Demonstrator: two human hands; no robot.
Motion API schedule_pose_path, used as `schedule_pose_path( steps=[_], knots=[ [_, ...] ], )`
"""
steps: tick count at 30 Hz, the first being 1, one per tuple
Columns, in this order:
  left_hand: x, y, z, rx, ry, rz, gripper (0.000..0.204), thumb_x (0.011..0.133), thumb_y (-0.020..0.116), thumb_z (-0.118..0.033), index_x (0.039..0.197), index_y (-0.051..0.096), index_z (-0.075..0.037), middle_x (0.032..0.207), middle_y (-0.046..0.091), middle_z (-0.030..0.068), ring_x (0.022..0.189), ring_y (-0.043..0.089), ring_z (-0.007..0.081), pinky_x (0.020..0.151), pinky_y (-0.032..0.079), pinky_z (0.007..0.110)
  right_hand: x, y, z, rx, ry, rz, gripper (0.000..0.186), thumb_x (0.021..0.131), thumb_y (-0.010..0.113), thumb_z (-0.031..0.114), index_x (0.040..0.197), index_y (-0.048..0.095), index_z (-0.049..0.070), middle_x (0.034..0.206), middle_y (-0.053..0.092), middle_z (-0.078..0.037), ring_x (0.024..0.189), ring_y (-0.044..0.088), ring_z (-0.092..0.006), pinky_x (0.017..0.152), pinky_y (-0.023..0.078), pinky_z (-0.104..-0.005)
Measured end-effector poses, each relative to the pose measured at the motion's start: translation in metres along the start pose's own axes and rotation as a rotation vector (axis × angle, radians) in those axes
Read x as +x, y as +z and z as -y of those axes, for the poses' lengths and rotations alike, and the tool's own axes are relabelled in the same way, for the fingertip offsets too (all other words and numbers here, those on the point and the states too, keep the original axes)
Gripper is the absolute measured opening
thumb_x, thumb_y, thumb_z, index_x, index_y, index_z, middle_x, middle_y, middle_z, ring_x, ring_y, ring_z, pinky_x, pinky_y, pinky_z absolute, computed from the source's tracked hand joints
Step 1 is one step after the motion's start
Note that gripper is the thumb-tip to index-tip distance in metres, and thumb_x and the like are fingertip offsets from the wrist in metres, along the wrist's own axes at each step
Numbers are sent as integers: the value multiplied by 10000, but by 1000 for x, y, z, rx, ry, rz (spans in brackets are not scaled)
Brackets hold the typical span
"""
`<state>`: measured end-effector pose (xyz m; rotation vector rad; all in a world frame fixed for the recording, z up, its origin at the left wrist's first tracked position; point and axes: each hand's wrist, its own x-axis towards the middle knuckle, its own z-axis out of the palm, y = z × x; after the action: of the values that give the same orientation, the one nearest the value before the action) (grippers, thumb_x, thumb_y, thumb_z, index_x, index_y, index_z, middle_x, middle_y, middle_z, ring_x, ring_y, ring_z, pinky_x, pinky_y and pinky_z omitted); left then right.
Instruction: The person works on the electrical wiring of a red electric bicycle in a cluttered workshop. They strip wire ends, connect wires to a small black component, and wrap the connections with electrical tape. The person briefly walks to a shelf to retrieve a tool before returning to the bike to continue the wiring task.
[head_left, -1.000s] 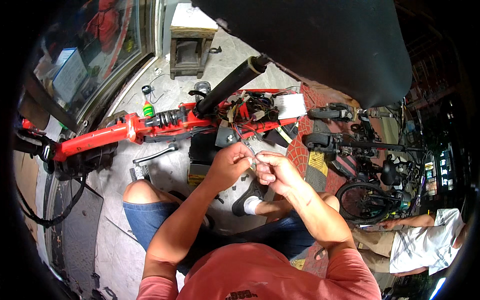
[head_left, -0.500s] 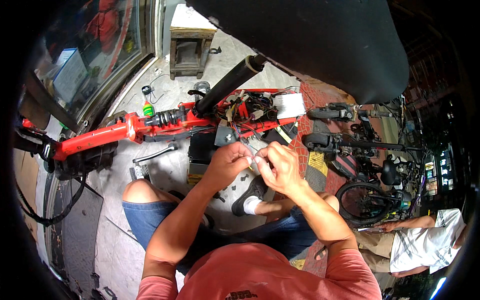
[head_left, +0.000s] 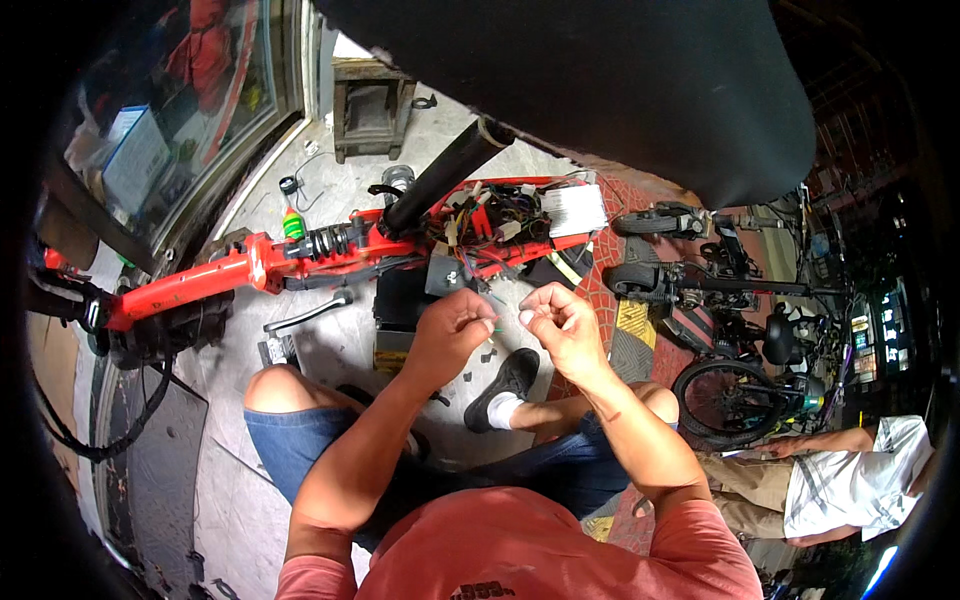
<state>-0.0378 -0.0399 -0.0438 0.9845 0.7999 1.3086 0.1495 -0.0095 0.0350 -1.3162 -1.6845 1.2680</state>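
Note:
In front of my knees, my left hand (head_left: 455,332) pinches what looks like a thin wire (head_left: 494,299), its end by the thumb tip. A small gap to the right, my right hand (head_left: 564,328) has its thumb and forefinger pressed together; whatever is between them is too small to name. Just beyond both hands lies the red electric bike frame (head_left: 190,280), its middle opened on a tangle of wires and connectors (head_left: 490,222). A dark grey box (head_left: 445,273) with wires sits at the frame's near side, close to my left hand.
A black saddle (head_left: 620,90) on a black post (head_left: 445,180) hangs over the far side. A black battery-like box (head_left: 398,305) stands left of my hands. A crank arm (head_left: 310,312), a green bottle (head_left: 293,222) and a wooden stool (head_left: 372,110) are around. Scooters (head_left: 650,280) and a person (head_left: 850,480) are at right.
My hands have moved from touching fingertips to a small gap apart, the right one drawing away to the right. The view has shifted slightly; the bike frame stays put.

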Motion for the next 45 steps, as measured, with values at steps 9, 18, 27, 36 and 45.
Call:
schedule_pose_path(
  steps=[9, 18, 27, 36, 45],
  knots=[
    [-4, 0, 3, -85, -9, -20, 129, 833, 606, 50, 931, 591, -32, 844, 597, -33, 774, 548, 31, 686, 425, 219, -11, 11, 6, -221, -224, -4, 81, 831, 759, 38, 900, 727, 10, 755, 595, -4, 611, 507, -59, 556, 409, -242],
    [-7, -4, 6, -243, -96, -6, 56, 861, 589, -36, 914, 597, -52, 833, 583, -28, 680, 469, 31, 596, 361, 213, -9, 18, -8, -121, -128, 4, 56, 848, 755, 37, 894, 732, 15, 769, 596, 11, 606, 486, -30, 549, 388, -220],
    [-5, 2, 3, -269, -142, -63, 80, 895, 648, -131, 894, 631, -52, 797, 586, -26, 636, 441, 39, 552, 330, 211, -15, 21, -5, -106, -121, 25, 46, 855, 746, 20, 887, 714, 8, 785, 573, 12, 671, 493, -48, 607, 398, -229],
    [-7, 3, 17, -284, -117, -135, 112, 876, 580, -95, 912, 641, -8, 828, 604, 26, 615, 462, 79, 559, 357, 235, -13, 22, -12, -245, -252, -32, 62, 828, 750, 18, 864, 702, 7, 782, 587, -28, 588, 526, -73, 543, 416, -244],
    [-6, 4, 34, -239, -145, -157, 268, 896, 532, -92, 1065, 706, 23, 816, 638, 47, 616, 482, 66, 566, 388, 227, -9, 16, -20, -423, -341, -48, 61, 821, 739, 40, 855, 696, 11, 781, 585, -70, 566, 572, -139, 520, 444, -286]
  ],
)
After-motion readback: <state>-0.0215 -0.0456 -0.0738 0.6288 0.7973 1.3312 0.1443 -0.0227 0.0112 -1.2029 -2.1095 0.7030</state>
